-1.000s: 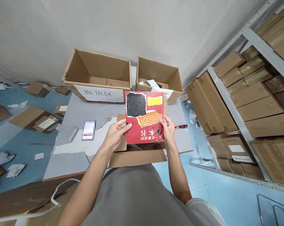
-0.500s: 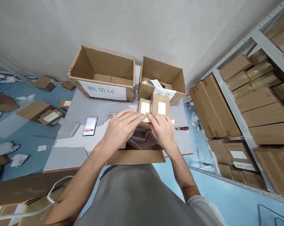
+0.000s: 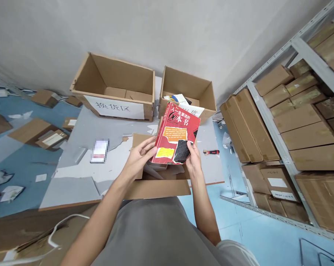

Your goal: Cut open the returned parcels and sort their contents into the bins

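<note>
A red book (image 3: 169, 127) with Chinese lettering and orange, yellow and black patches is held tilted, cover up, above an open cardboard box (image 3: 158, 189). My right hand (image 3: 194, 159) grips its lower right edge, thumb on the cover. At the lower left, by the spine, my left hand (image 3: 140, 157) holds the book with its fingers close together. Grey wrapping shows inside the box beneath, partly covered by the book and hands. The small cartons behind the book are mostly hidden.
Two big open boxes with paper signs, the left carton (image 3: 117, 94) and right carton (image 3: 189, 83), stand at the table's back. A phone (image 3: 99, 150) lies left, a red-black cutter (image 3: 211, 152) right. Loaded shelves (image 3: 266, 111) rise on the right; parcels (image 3: 31, 133) litter the left floor.
The red book now shows, raised in my hands above the box. Earlier both hands were together over the box's far side. The view has shifted slightly.
</note>
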`<action>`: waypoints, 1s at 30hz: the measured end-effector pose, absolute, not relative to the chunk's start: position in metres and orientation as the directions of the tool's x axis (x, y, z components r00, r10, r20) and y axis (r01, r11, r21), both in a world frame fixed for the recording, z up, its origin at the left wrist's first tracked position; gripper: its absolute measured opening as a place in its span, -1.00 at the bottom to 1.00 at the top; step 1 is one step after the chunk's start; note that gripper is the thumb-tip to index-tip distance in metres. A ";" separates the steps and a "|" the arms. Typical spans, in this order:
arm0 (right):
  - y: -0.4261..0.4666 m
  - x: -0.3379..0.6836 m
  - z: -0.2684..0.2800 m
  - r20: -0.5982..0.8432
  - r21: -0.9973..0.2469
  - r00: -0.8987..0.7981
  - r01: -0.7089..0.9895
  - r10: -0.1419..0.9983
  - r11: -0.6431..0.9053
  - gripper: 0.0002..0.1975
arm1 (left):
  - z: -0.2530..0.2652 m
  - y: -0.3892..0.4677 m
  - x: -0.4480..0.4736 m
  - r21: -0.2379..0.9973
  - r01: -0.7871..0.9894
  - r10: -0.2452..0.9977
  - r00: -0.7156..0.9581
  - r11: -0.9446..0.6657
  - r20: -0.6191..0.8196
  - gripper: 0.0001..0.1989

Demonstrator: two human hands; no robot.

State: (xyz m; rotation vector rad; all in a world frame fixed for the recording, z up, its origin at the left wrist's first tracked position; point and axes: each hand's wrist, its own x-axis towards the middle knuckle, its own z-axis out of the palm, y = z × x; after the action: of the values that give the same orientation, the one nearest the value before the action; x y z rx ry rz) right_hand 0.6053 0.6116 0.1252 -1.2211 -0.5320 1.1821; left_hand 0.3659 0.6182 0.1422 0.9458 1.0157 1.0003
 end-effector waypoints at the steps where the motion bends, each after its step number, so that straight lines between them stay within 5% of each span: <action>1: 0.610 0.607 0.121 -0.269 -0.909 0.365 -0.402 0.891 -0.109 -0.39 | 0.141 0.618 0.369 0.934 -0.214 0.943 0.236 0.285 -0.233 0.23; 8: 0.585 0.619 0.117 -0.285 -0.927 0.401 -0.348 0.871 -0.144 -0.44 | 0.119 0.605 0.382 0.920 -0.165 0.919 0.246 0.355 -0.310 0.25; 14: 0.637 0.659 0.136 -0.188 -0.979 0.300 -0.128 0.935 -0.156 -0.52 | 0.139 0.663 0.398 0.920 -0.095 0.891 0.302 0.381 -0.338 0.24; 19: 0.778 0.692 0.173 -0.053 -0.988 0.364 -0.157 0.930 0.005 -0.59 | 0.201 0.769 0.444 0.972 -0.172 0.980 0.148 0.160 -0.135 -0.26; 22: 0.814 0.713 0.170 -0.111 -0.985 0.399 -0.166 0.910 -0.047 -0.66 | 0.221 0.794 0.439 0.998 -0.065 1.000 0.029 -0.002 0.004 -0.46; 26: 0.751 0.739 0.110 -0.089 -0.996 0.451 -0.056 0.888 -0.071 -0.54 | 0.172 0.759 0.365 0.980 0.171 0.991 -0.066 -0.101 0.114 -0.41; 30: 0.631 0.740 0.034 -0.334 -0.941 0.539 -0.135 0.773 -0.311 -0.55 | 0.068 0.680 0.286 0.959 0.119 0.917 -0.345 0.256 -0.201 -0.40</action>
State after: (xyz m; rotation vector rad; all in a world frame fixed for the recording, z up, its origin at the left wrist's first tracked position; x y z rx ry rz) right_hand 0.7404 0.6312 0.0341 -1.6443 -0.5482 1.0012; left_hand 0.2863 0.6800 0.0683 0.9673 1.6788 1.1823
